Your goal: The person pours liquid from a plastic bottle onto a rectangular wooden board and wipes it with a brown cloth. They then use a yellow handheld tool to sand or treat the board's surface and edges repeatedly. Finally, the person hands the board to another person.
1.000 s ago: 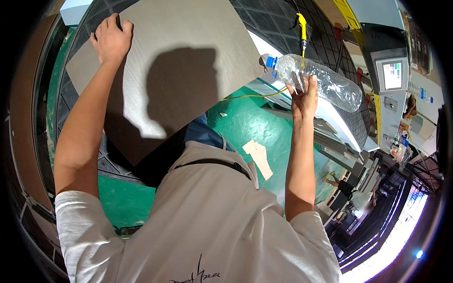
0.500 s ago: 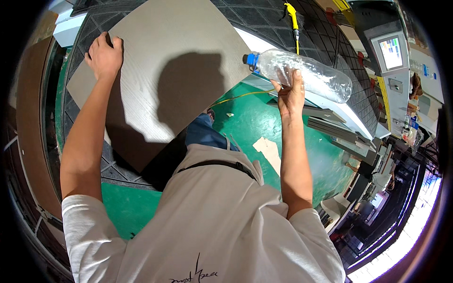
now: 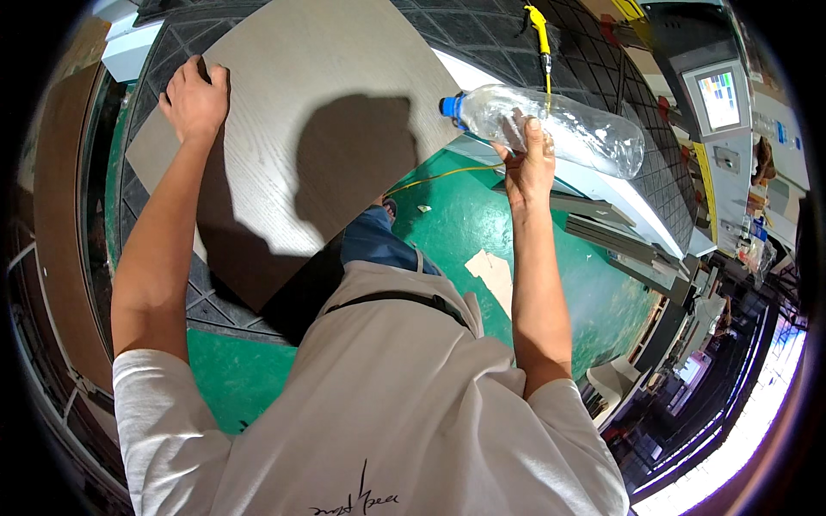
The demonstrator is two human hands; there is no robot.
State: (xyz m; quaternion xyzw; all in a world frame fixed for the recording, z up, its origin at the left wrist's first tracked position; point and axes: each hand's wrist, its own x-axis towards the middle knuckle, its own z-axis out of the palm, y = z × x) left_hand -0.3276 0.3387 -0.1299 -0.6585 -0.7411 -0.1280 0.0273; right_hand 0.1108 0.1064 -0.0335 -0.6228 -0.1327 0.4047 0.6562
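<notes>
At ten o'clock the left hand lies part-open on the wood-grain panel, whether gripping I cannot tell, while toward one-thirty the right hand clasps a clear bottle, its blue cap toward nine.

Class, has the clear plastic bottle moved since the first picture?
Yes: slightly left, judged against the yellow air gun; more of the bottle now lies left of the gun's hose.
</notes>
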